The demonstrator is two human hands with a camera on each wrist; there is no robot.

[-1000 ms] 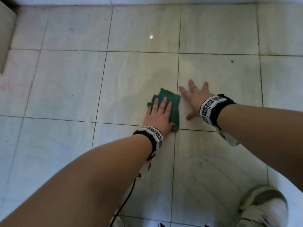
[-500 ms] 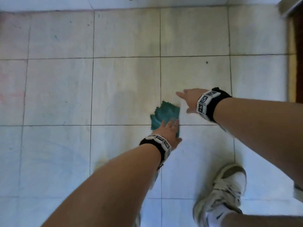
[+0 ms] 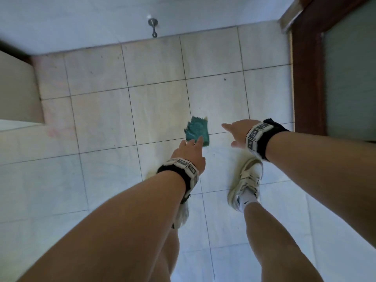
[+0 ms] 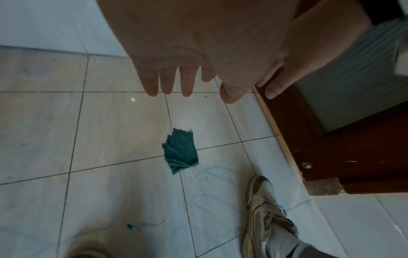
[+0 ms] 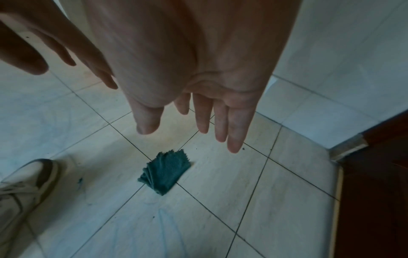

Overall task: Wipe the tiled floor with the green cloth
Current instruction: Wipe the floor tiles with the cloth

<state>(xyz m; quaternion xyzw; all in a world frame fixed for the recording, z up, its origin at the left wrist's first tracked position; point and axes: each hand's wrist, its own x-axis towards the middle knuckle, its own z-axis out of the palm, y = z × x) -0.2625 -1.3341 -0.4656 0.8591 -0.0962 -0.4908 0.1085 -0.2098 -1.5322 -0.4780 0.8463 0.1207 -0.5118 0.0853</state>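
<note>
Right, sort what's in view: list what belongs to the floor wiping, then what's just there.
Part of the job:
green cloth, lying folded on the floor
tiled floor
left hand, open, above the cloth
right hand, open, holding nothing

Just there:
white shoe
brown wooden door frame
metal door stop on the wall
</note>
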